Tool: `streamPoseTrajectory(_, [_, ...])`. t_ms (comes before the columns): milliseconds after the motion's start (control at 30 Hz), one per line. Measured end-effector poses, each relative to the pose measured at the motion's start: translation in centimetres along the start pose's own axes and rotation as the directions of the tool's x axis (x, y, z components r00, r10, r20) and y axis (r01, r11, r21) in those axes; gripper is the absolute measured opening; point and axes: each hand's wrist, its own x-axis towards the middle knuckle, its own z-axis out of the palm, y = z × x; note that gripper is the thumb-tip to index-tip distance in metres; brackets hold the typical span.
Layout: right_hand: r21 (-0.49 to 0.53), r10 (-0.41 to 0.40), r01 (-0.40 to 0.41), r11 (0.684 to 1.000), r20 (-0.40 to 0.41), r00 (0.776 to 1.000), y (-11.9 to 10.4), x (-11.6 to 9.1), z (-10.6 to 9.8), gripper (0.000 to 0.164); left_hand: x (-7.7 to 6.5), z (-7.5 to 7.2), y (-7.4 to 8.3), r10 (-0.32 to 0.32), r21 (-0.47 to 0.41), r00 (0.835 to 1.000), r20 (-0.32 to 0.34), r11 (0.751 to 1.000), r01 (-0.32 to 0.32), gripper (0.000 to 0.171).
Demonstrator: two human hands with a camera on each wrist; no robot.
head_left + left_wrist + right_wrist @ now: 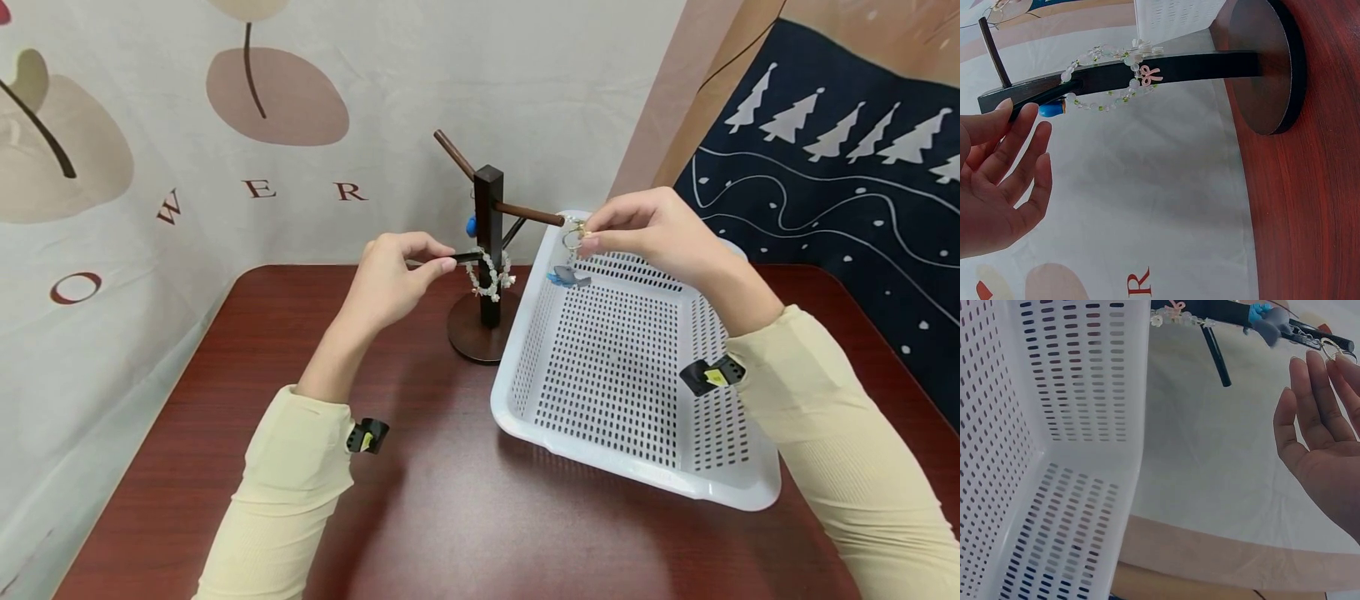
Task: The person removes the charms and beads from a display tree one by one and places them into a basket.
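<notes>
A dark wooden stand (489, 229) with several pegs rises from a round base. My left hand (393, 279) pinches the end of its left-pointing peg (1054, 94) between thumb and forefinger. A beaded bracelet (491, 287) with a pink bow (1149, 75) loops around the post at that peg. Behind the post hangs a small blue charm (471, 226). My right hand (660, 233) pinches the ring of a keychain (572, 277) right at the tip of the brown right-hand peg (528, 214). Its grey-and-blue charm (1269, 330) dangles below on a chain.
A white perforated plastic basket (600, 468) stands right of the stand on the dark red table (435, 517), beneath my right hand. Another brown peg (452, 153) slants up to the left. A printed cloth (420, 83) hangs behind the table.
</notes>
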Motion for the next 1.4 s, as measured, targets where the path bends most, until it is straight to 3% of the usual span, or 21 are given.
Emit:
streamPoseTrajectory(667, [0.083,0.125,-0.125,0.989,-0.001,0.992,5.0,-0.4,-1.1,0.019,-0.1,0.1,0.0,0.008,-0.001,1.0,-0.003,1.0,-0.008,0.015])
streamPoseTrajectory(1000, [0.098,0.194,-0.192,0.977,-0.016,0.981,7.3,0.0,-0.4,0.015,-0.1,0.1,0.1,0.014,-0.001,1.0,-0.007,1.0,-0.014,0.015])
streamPoseTrajectory(1267, [0.168,0.19,-0.189,0.967,0.013,0.982,9.0,0.6,0.6,0.018,-0.1,0.1,0.1,0.011,0.0,1.0,-0.006,1.0,-0.011,0.015])
streamPoseTrajectory(1400, [0.133,0.248,-0.246,0.96,0.005,0.969,9.6,0.9,1.1,0.017,-0.1,0.1,0.1,0.006,-0.005,1.0,-0.003,1.0,-0.006,0.015])
